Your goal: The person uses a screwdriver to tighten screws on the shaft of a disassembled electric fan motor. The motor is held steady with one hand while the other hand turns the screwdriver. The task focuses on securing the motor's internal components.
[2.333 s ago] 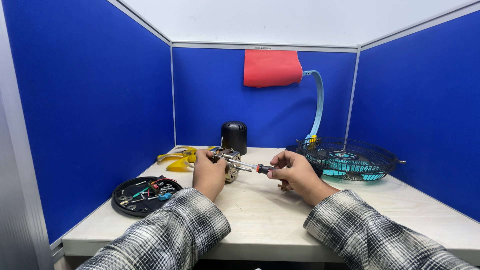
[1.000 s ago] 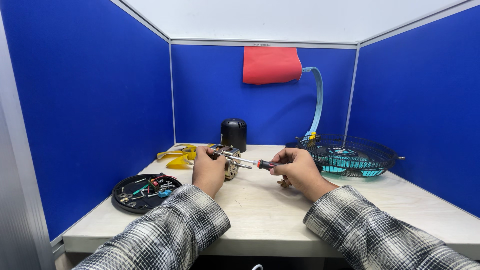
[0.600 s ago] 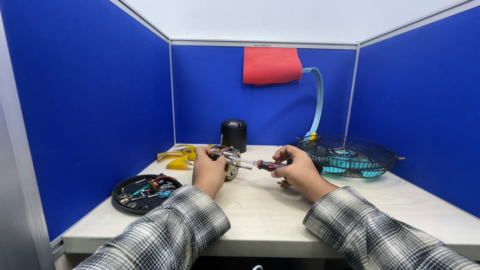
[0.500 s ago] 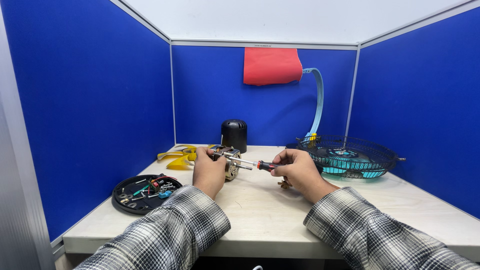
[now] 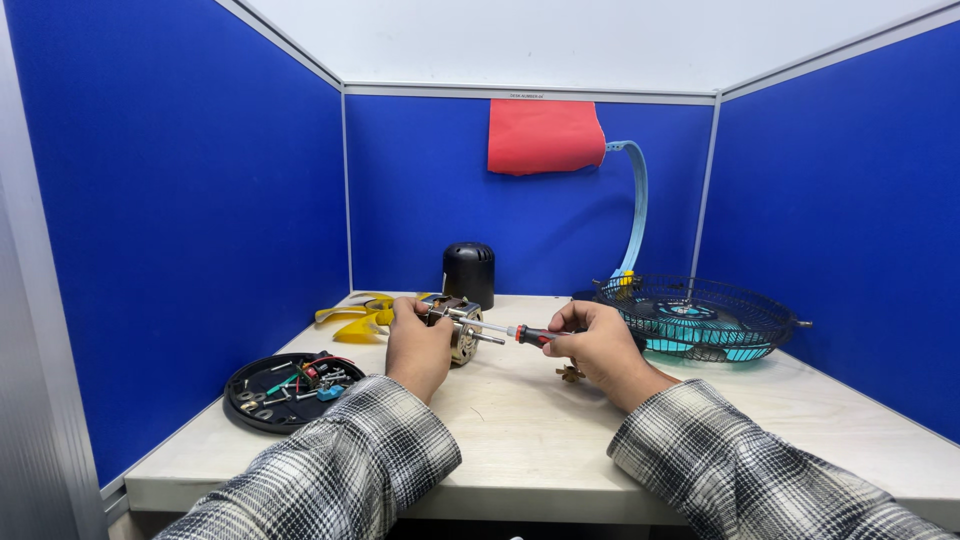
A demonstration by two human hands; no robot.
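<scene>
At the middle of the pale wooden tabletop (image 5: 520,440), a small metal electric motor with copper windings and a protruding shaft (image 5: 458,328) is gripped by the left hand (image 5: 418,345), fingers wrapped shut around its near side so that it is lifted just off the surface, or resting on it; contact cannot be told. A red-and-black-handled screwdriver with a thin steel shank (image 5: 520,333) is held by the right hand (image 5: 600,345), fingers closed on the handle, shank laid almost level and its tip brought to the motor's top right face. Judged from this, a screw on the motor housing is being driven or loosened; the next move would call for the tip to be kept seated and the handle turned while the motor is braced. Both forearms, in grey-and-white plaid sleeves, are angled inward toward the motor, wrists raised off the table. Just right of the motor, under the right hand, a small brown star-shaped part (image 5: 571,374) is seen. Left of the motor a round black tray of loose screws and wired bits (image 5: 280,388) lies; behind-left, yellow plastic fan blades (image 5: 356,318); directly behind, a black domed plastic cover (image 5: 469,272); well right, a black wire fan guard over a teal blade (image 5: 695,318).
</scene>
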